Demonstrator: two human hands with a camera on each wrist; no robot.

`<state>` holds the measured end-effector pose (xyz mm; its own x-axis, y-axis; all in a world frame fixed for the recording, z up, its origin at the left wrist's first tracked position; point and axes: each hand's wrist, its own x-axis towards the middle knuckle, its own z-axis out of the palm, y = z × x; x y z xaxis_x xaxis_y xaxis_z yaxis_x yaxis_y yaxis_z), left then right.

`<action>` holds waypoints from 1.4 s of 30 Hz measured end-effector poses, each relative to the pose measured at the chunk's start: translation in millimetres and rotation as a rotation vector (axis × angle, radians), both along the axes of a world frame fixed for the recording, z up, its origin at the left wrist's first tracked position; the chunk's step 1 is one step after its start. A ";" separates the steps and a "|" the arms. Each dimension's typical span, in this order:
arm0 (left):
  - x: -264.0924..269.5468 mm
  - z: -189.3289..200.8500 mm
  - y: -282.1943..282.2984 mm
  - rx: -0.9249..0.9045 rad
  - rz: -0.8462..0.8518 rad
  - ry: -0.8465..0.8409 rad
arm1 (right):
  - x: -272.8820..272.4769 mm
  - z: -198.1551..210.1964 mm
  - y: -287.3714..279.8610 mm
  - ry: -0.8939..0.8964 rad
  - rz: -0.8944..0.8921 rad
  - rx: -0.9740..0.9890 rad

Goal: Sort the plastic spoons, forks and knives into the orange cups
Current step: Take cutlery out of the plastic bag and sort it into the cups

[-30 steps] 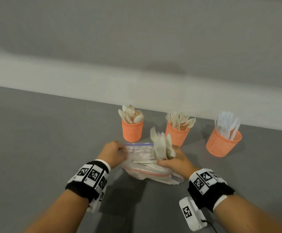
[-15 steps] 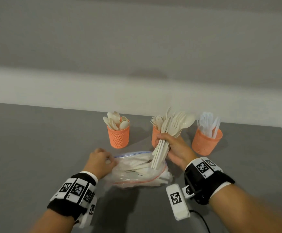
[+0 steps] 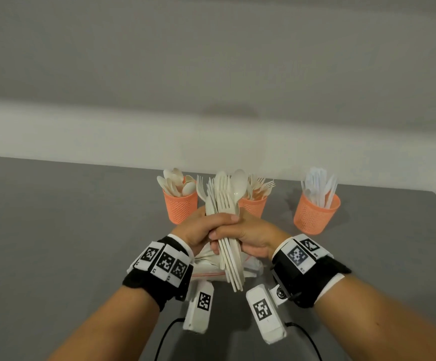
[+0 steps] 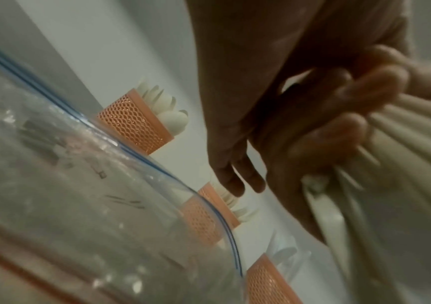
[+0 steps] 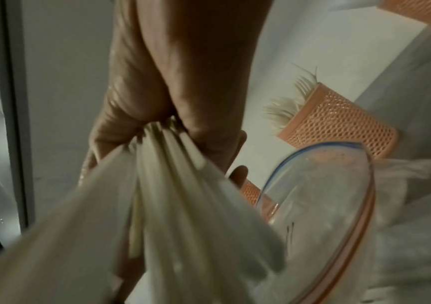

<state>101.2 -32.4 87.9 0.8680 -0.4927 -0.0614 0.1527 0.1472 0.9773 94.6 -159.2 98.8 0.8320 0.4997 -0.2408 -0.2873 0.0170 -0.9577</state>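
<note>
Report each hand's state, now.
Left hand: gripping the bundle of plastic cutlery.
Right hand: gripping the same bundle from the other side.

Setting: plain indoor recording or test space, type otherwise unclear. Grey table [image 3: 55, 230] set against a bare grey wall [image 3: 211, 48] with a white band [image 3: 81, 131] along its base. Marker-printed wristbands [image 3: 163, 263] and cabled wrist cameras [image 3: 265, 312] suggest a data-collection set-up.

Three orange mesh plastic cups are standing in a row, the spoon cup [image 3: 180, 205], the fork cup [image 3: 254, 205] and the knife cup [image 3: 317, 216], one clear plastic zip bag [image 4: 84, 205] is lying by them, and two hands, left [image 3: 201, 230] and right [image 3: 253, 237], are sharing one bundle of cream plastic cutlery [image 3: 224, 201] too packed to count.
</note>
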 end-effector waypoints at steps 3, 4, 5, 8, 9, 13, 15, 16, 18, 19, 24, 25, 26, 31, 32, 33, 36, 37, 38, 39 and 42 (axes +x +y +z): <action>-3.1 -0.3 -4.5 -0.099 0.066 0.081 | -1.7 0.7 2.9 0.086 0.082 -0.067; -1.3 -2.5 -5.5 -0.127 0.101 0.092 | -1.8 0.9 3.5 0.118 0.104 -0.091; 0.0 -3.9 -6.4 -0.144 0.134 0.098 | -1.5 1.3 3.4 0.145 0.120 -0.112; 6.6 -8.7 -5.8 -0.196 0.269 0.166 | -1.7 0.6 2.0 0.187 0.137 -0.142; 9.1 -9.3 -3.7 -0.242 0.333 0.214 | -2.0 -1.1 2.5 0.182 0.123 -0.149; 23.2 -14.7 11.3 -0.438 0.517 0.267 | -1.8 -19.5 3.3 -0.338 -0.310 -0.488; 25.7 -16.0 15.1 -0.485 0.547 0.255 | -4.9 -18.8 4.5 -0.622 -0.473 -0.451; 25.8 -16.3 15.5 -0.489 0.539 0.255 | -6.2 -17.2 6.5 -0.688 -0.442 -0.437; 22.8 -15.3 14.0 -0.474 0.491 0.264 | -8.5 -14.5 11.7 -0.722 -0.334 -0.472; 20.6 -14.5 12.6 -0.469 0.471 0.277 | -9.3 -12.9 13.8 -0.716 -0.297 -0.502; 14.2 -15.7 6.1 -0.490 0.356 0.299 | -4.5 -6.4 16.3 -0.701 -0.201 -0.649; 13.4 -14.8 5.5 -0.498 0.330 0.296 | -3.2 -5.1 15.5 -0.687 -0.185 -0.656; 14.0 -15.5 5.9 -0.505 0.309 0.297 | -2.1 -3.7 14.7 -0.664 -0.167 -0.651; 17.9 -21.6 11.3 -0.461 0.266 0.318 | 1.6 -0.9 10.3 -0.615 -0.118 -0.657; 18.3 -22.2 11.5 -0.459 0.260 0.312 | 2.8 -1.2 9.6 -0.635 -0.145 -0.668; 18.4 -22.2 11.3 -0.469 0.257 0.308 | 4.9 -2.3 8.7 -0.659 -0.183 -0.675; 19.5 -23.6 9.9 -0.514 0.283 0.325 | 10.0 -6.4 6.3 -0.703 -0.297 -0.660; 19.3 -23.4 9.5 -0.520 0.292 0.330 | 10.6 -8.1 5.6 -0.707 -0.322 -0.650; 20.2 -25.0 9.3 -0.513 0.310 0.331 | 10.7 -9.1 4.8 -0.709 -0.339 -0.640; 21.2 -26.3 9.8 -0.501 0.328 0.333 | 9.5 -8.4 3.4 -0.707 -0.346 -0.622; 23.1 -27.3 9.2 -0.482 0.356 0.336 | 5.9 -6.9 1.5 -0.687 -0.340 -0.562</action>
<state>124.3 -23.1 60.6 0.9543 -0.2210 -0.2013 0.2980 0.6513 0.6978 100.5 -157.7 91.9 0.9606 0.1649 0.2237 0.2774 -0.5187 -0.8087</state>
